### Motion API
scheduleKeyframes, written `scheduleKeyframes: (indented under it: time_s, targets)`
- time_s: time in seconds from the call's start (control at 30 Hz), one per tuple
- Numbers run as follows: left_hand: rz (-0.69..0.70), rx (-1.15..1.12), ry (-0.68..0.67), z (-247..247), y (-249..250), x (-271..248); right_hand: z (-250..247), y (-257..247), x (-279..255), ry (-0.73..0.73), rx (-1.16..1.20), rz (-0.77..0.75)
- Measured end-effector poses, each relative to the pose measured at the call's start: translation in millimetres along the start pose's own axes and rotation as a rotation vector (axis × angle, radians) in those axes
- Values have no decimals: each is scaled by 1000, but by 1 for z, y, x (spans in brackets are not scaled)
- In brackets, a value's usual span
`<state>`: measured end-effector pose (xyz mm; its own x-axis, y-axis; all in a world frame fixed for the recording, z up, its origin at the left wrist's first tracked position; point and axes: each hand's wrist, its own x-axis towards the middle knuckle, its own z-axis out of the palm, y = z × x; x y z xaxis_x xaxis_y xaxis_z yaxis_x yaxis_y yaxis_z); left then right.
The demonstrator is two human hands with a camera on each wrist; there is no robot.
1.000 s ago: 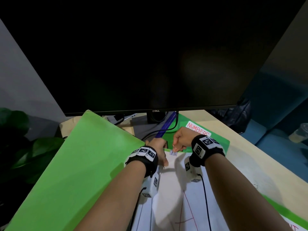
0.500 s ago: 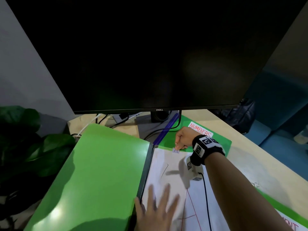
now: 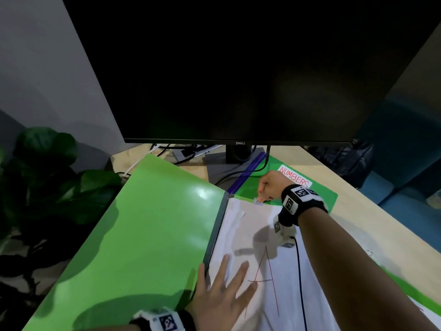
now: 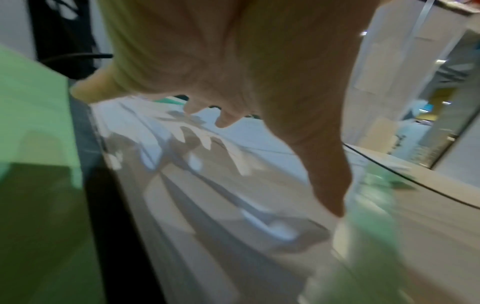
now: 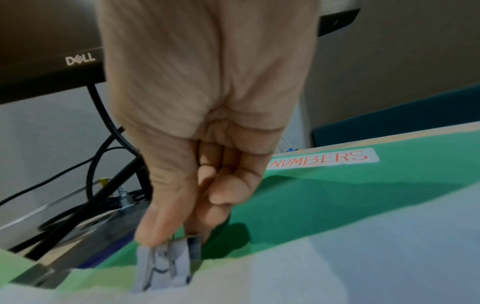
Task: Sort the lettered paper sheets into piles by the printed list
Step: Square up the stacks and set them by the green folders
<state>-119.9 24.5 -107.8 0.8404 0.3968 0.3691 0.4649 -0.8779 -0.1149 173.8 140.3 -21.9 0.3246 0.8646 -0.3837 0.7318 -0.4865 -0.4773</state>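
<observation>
An open green folder [image 3: 133, 235] lies on the desk with a stack of white sheets [image 3: 253, 225] on its right half; the top sheet bears a large red letter A [image 3: 265, 278]. My left hand [image 3: 224, 290] lies flat with spread fingers on the sheets near the folder's spine [image 3: 214, 230]. The left wrist view shows the left hand [image 4: 233, 86] blurred over the sheets [image 4: 207, 185]. My right hand [image 3: 267, 189] pinches a small grey clip [image 3: 258, 201] at the stack's top edge. In the right wrist view the thumb and fingers of the right hand [image 5: 182, 232] grip that clip [image 5: 163, 265].
A dark Dell monitor [image 3: 238, 68] stands over the far desk, with its stand and cables [image 3: 226, 163] behind the folder. A second green folder labelled NUMBERS [image 3: 294, 179] lies to the right. A leafy plant [image 3: 47, 175] sits left of the desk.
My left hand left the clip area, drew back toward me and now lies flat on the sheets. The folder cover has dropped open to the left. The right hand keeps its pinch on the clip.
</observation>
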Motion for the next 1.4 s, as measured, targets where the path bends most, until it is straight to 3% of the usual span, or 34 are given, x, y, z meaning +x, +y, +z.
scheduleKeyframes:
  time_s: [0.1,0.17,0.33,0.5,0.73,0.83,0.97,1.1,1.2,1.3,1.4]
  targets:
    - [-42,-88,-275,0,10,-11,-2,0,1,-15,-8,3]
    - [-104,-116,-353,9,11,-15,-4,2,3,-39,32,7]
    - [-144,-208,-223,15,8,-27,-12,7,6,-124,174,42]
    - [-229,-203,-376,19,3,-27,-18,10,12,-202,230,49]
    - [-272,-338,-360,21,-10,-9,-15,11,21,-241,212,52]
    - [-250,-318,-353,27,-12,-7,-14,14,23,-248,221,50]
    - [-224,-432,-443,32,-10,-3,-14,17,22,-244,265,42]
    - [-207,-320,-548,53,-13,-12,-15,22,24,-257,335,56]
    - [-212,-277,-463,44,-5,-8,-16,24,27,-269,353,65]
    - [-143,-229,-127,28,-7,11,-16,22,29,-271,344,67]
    - [-38,-190,-26,15,-14,25,-16,20,29,-273,315,66]
